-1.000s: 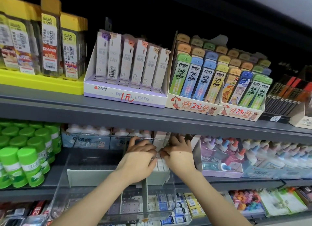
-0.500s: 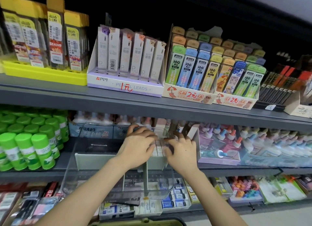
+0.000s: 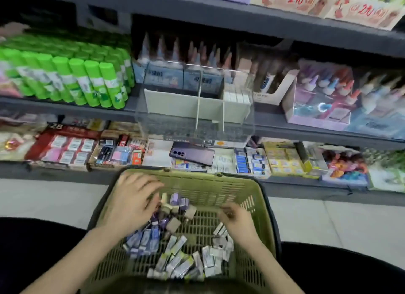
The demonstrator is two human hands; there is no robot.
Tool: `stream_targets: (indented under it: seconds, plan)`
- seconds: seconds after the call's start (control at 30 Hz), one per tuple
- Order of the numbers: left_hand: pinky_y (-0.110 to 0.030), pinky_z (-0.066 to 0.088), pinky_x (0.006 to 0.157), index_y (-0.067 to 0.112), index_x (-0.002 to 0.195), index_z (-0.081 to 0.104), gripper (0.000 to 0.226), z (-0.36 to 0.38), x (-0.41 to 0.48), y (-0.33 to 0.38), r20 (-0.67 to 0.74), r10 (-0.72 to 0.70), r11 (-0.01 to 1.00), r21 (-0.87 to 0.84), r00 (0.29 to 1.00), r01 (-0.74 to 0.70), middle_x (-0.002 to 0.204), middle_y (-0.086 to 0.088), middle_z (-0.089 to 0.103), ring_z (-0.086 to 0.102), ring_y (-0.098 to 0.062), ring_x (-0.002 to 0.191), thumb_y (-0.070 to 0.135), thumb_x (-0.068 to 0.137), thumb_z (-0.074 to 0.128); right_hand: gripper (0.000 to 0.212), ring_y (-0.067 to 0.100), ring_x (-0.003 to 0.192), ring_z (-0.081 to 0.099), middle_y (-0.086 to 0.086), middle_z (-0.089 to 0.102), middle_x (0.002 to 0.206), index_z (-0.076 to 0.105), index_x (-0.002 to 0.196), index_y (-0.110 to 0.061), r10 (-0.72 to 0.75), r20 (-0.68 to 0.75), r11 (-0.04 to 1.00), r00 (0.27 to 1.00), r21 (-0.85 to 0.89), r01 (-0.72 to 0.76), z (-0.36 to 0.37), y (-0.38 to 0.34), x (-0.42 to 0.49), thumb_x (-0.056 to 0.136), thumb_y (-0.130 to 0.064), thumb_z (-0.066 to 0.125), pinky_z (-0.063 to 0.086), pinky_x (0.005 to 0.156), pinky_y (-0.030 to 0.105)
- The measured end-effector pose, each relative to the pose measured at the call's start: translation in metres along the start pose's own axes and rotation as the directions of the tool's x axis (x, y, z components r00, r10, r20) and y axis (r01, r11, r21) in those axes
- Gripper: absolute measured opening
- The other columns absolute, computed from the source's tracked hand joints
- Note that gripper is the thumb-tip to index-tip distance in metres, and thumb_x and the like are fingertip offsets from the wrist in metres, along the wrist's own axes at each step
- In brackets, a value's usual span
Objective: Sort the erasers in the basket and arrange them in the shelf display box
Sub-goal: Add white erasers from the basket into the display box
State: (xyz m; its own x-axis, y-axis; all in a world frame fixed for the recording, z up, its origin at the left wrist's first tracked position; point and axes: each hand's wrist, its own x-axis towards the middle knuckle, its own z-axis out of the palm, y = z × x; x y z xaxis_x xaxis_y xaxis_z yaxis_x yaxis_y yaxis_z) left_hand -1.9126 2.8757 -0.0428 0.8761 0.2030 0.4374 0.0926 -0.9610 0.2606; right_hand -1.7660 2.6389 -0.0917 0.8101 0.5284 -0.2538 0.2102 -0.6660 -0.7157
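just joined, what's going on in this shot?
A person is restocking erasers. Both hands are down in the green basket: the left hand reaches into the purple-wrapped erasers, and the right hand is over the white-wrapped erasers. The blur hides whether either is gripping anything. In the clear display box on the shelf, only the right compartment has a row of white erasers; the other two look empty.

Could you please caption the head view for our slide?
Both hands rummage among erasers in a green basket below the display box.
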Motion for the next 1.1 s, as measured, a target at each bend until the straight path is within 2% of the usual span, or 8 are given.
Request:
stream_targets:
  seconds: [0.17,0.27,0.4,0.53,0.63,0.73,0.87,1.1]
  plan:
    - [-0.037,0.035,0.074,0.019,0.095,0.07,0.031,0.026,-0.063,-0.019,0.192,-0.151,0.985,0.117,0.97,0.13,0.093,0.0,0.065,0.056,-0.024,0.087,0.029,0.078,0.046,0.052,0.02,0.101,0.062,0.006,0.062,0.12,0.047,0.134,-0.014,0.231,0.241,0.944,0.943,-0.29,-0.158,0.063,0.056,0.007,0.088,-0.032,0.063,0.048,0.078,0.025]
    - [-0.031,0.048,0.07,0.019,0.097,0.07,0.031,0.053,-0.082,-0.007,0.329,-0.132,0.988,-0.035,0.935,0.152,0.091,0.003,0.067,0.062,-0.021,0.084,0.032,0.082,0.047,0.063,0.021,0.11,0.057,0.007,0.053,0.132,0.04,0.139,-0.02,0.304,0.299,0.885,0.905,-0.44,-0.152,0.069,0.088,0.007,0.084,-0.038,0.067,0.045,0.084,0.025]
    - [-0.022,0.048,0.08,0.021,0.118,0.062,0.028,0.109,-0.09,0.015,0.591,-0.262,0.821,-0.28,0.763,0.498,0.103,0.008,0.064,0.059,-0.009,0.097,0.028,0.091,0.058,0.073,0.023,0.123,0.048,0.005,0.046,0.141,0.039,0.141,-0.018,0.327,0.39,0.899,0.861,-0.41,-0.156,0.065,0.12,0.013,0.079,-0.035,0.074,0.042,0.094,0.028]
    - [-0.023,0.045,0.086,0.016,0.126,0.055,0.036,0.165,-0.088,0.028,0.756,-0.233,0.73,-0.28,0.611,0.624,0.114,0.0,0.06,0.056,-0.013,0.103,0.027,0.092,0.059,0.082,0.026,0.136,0.034,0.008,0.027,0.153,0.028,0.147,-0.023,0.322,0.462,0.887,0.826,-0.452,-0.093,0.081,0.125,0.015,0.08,-0.034,0.073,0.038,0.099,0.03]
    - [-0.024,0.045,0.093,0.016,0.13,0.051,0.046,0.198,-0.081,0.041,0.823,-0.197,0.692,-0.269,0.533,0.67,0.125,-0.004,0.058,0.056,-0.014,0.111,0.026,0.088,0.065,0.08,0.026,0.131,0.042,0.009,0.027,0.149,0.031,0.146,-0.023,0.31,0.424,0.863,0.851,-0.502,-0.065,0.09,0.127,0.018,0.079,-0.035,0.073,0.038,0.103,0.031]
    - [-0.03,0.044,0.098,0.014,0.135,0.046,0.054,0.223,-0.074,0.056,0.892,-0.147,0.681,-0.222,0.428,0.698,0.132,-0.007,0.054,0.053,-0.02,0.119,0.028,0.087,0.066,0.06,0.022,0.122,0.049,0.004,0.038,0.141,0.045,0.139,-0.017,0.288,0.406,0.887,0.867,-0.455,-0.082,0.088,0.129,0.019,0.085,-0.029,0.069,0.038,0.102,0.028]
    - [-0.028,0.044,0.096,0.014,0.136,0.045,0.056,0.242,-0.074,0.069,0.93,-0.185,0.516,-0.185,0.319,0.837,0.132,-0.008,0.052,0.052,-0.021,0.118,0.026,0.086,0.067,0.047,0.019,0.121,0.051,0.002,0.049,0.138,0.057,0.129,-0.016,0.295,0.345,0.919,0.891,-0.356,-0.167,0.084,0.135,0.019,0.084,-0.014,0.07,0.039,0.102,0.025]
    - [-0.03,0.046,0.091,0.016,0.127,0.05,0.05,0.261,-0.066,0.081,0.935,-0.241,0.471,-0.121,0.259,0.874,0.124,-0.005,0.058,0.056,-0.021,0.11,0.023,0.082,0.072,0.041,0.021,0.1,0.062,0.004,0.06,0.124,0.064,0.117,-0.008,0.429,0.22,0.903,0.876,-0.073,-0.424,0.086,0.143,0.021,0.077,-0.003,0.075,0.05,0.086,0.027]
